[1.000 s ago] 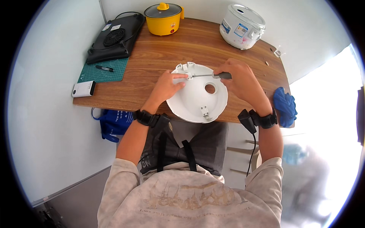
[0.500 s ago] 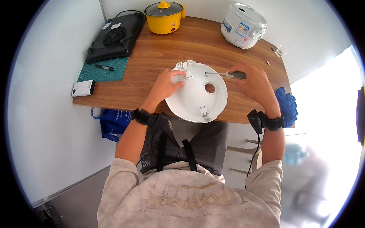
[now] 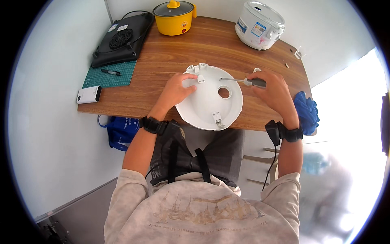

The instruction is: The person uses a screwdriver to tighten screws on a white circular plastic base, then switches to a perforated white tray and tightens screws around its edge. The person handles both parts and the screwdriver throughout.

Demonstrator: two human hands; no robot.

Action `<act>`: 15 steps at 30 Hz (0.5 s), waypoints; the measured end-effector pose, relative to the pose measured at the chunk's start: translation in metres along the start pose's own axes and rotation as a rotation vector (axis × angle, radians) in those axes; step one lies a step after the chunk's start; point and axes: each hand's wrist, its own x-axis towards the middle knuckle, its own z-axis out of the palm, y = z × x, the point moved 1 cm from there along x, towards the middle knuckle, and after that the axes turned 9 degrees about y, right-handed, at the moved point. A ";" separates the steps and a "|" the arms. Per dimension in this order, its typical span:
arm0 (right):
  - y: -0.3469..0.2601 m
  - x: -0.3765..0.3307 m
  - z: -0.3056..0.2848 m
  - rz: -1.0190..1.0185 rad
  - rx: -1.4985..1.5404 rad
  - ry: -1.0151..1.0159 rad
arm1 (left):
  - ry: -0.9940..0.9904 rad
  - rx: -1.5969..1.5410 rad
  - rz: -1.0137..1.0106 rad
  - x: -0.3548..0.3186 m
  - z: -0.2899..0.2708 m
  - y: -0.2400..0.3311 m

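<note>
A shallow white round plastic cover [image 3: 203, 101] lies hollow side up near the table's front edge. My left hand [image 3: 177, 90] grips its left rim, the thumb inside and the index finger at a small white bracket [image 3: 201, 79]; its other fingers are hidden. In my right hand [image 3: 273, 87] is a screwdriver [image 3: 256, 82] with a grey handle, held nearly level. Its tip points left and meets or hovers over a small dark spot inside the cover; contact cannot be told. Another white clip [image 3: 217, 118] sits near the cover's front edge, below a round hole.
A yellow electric pot [image 3: 174, 20] and a white rice cooker body [image 3: 260, 26] stand at the back. To the left are a black fan base [image 3: 122, 38], a green mat [image 3: 122, 77], a pen and a white power bank [image 3: 89, 94]. Blue plastic [image 3: 306, 112] hangs at the right edge.
My right hand and the screwdriver have shifted slightly right and down. A small white piece beyond the right fingers has come into sight. The left hand keeps its hold.
</note>
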 end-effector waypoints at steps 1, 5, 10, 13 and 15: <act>0.001 -0.001 0.000 -0.004 -0.009 -0.003 | -0.005 0.016 -0.009 0.000 0.000 0.001; 0.003 -0.003 -0.001 0.027 0.019 0.008 | -0.025 0.025 -0.031 0.002 -0.001 0.003; 0.002 -0.006 -0.006 0.044 0.106 0.034 | 0.035 -0.048 0.013 0.004 -0.003 0.000; 0.003 -0.005 -0.008 0.040 0.166 0.040 | 0.080 -0.044 0.050 0.003 -0.005 0.010; 0.000 -0.006 -0.009 0.050 0.201 0.026 | 0.139 0.005 0.071 -0.001 -0.008 0.022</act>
